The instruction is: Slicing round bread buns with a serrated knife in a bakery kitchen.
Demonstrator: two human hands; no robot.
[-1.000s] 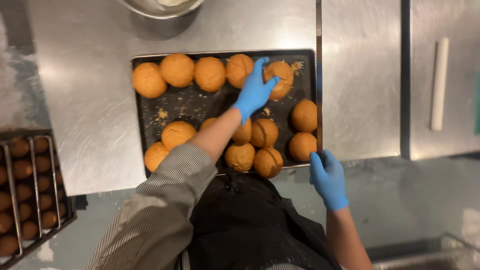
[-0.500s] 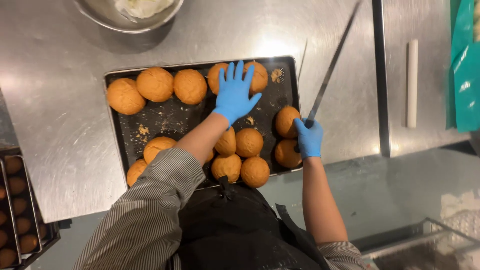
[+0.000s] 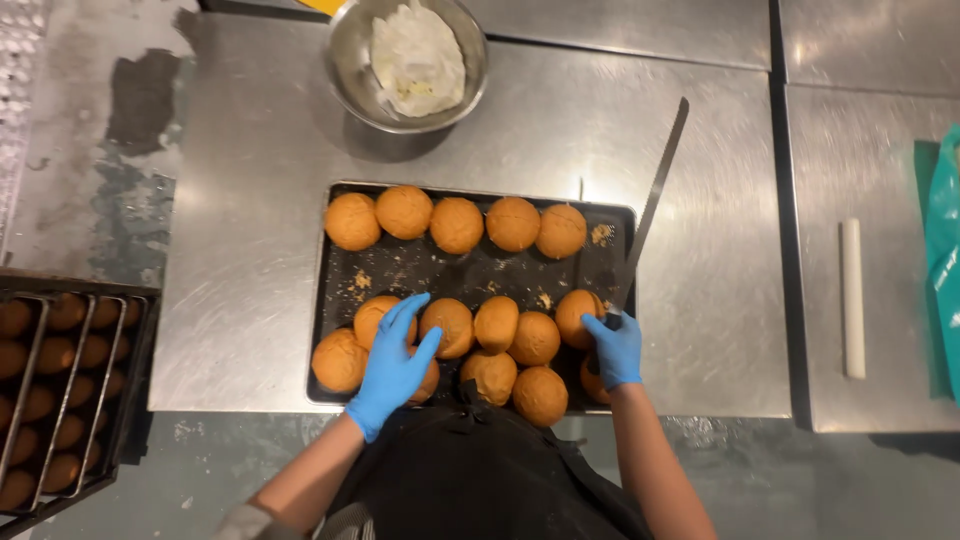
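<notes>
Round golden-brown buns (image 3: 497, 322) (dark tray (image 3: 470, 272))

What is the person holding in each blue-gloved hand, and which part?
The right hand grips a long knife by its handle. The left hand holds nothing, lying flat on a bun.

Blue gloves are being worn on the left hand (image 3: 393, 365) and the right hand (image 3: 615, 348), and golden-orange buns (image 3: 456, 224) are being shown on a black tray (image 3: 470, 275) speckled with pale crumbs. A silver knife (image 3: 655, 200) is being seen against the grey steel table (image 3: 250, 220), while a white mass is being held in a silver bowl (image 3: 350, 75).
</notes>
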